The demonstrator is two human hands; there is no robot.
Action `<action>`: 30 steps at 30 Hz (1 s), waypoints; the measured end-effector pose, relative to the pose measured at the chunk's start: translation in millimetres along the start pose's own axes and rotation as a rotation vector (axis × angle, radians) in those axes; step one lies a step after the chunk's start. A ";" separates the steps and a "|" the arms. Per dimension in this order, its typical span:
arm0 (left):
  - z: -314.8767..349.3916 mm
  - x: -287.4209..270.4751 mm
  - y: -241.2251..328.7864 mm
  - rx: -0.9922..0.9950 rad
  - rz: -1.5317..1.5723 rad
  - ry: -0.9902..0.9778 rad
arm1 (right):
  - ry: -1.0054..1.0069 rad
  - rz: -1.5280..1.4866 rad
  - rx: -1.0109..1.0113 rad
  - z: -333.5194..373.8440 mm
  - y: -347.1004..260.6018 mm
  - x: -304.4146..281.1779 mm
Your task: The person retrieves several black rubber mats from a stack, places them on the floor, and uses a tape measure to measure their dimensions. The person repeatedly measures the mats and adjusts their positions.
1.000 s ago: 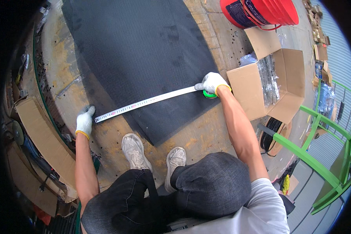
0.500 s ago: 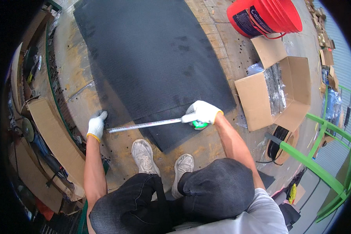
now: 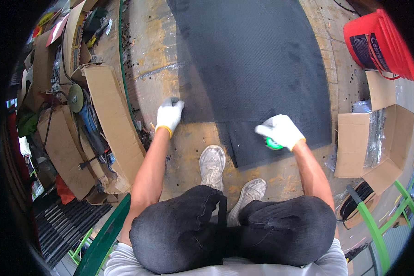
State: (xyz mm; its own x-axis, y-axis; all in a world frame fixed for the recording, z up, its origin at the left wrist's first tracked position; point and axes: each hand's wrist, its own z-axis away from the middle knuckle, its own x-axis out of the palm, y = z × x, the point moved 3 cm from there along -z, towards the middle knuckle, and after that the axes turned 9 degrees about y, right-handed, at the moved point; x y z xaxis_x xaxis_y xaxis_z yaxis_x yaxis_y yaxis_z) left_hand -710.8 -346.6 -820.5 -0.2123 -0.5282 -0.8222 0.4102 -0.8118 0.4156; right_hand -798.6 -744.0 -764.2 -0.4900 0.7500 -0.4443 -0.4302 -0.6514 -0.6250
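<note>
Tape measure [image 3: 274, 144] (one) in right hand [image 3: 281, 130]

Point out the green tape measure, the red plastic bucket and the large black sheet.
Green tape measure [image 3: 274, 144]: head view, its case.
Red plastic bucket [image 3: 385, 41]: head view, its side wall.
Large black sheet [image 3: 262, 64]: head view, its upper surface.

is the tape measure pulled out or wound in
Wound in, as far as shows: no strip runs from the tape in the right hand toward the left hand. A short end could be hidden.
</note>
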 end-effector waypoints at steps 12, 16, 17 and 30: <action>129.1 14.8 107.8 0.237 0.287 -0.751 | -0.146 -0.161 -0.132 -3.8 -41.9 59.0; 117.3 13.3 96.4 0.283 0.341 -0.775 | -0.207 -0.296 -0.032 5.3 -34.4 53.3; 108.7 9.0 89.3 0.303 0.359 -0.696 | -0.244 -0.331 -0.008 7.7 -31.8 49.8; -27.8 22.3 -47.1 -0.334 0.602 -0.190 | -0.121 -0.351 0.322 -4.1 59.8 -47.3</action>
State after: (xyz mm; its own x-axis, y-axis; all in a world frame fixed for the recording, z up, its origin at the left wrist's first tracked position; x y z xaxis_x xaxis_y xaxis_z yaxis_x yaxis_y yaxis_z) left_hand -710.1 -313.2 -869.3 -0.0019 -0.9197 -0.3926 0.7482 -0.2618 0.6096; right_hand -798.1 -817.9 -783.1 -0.3503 0.9241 -0.1528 -0.7884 -0.3789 -0.4847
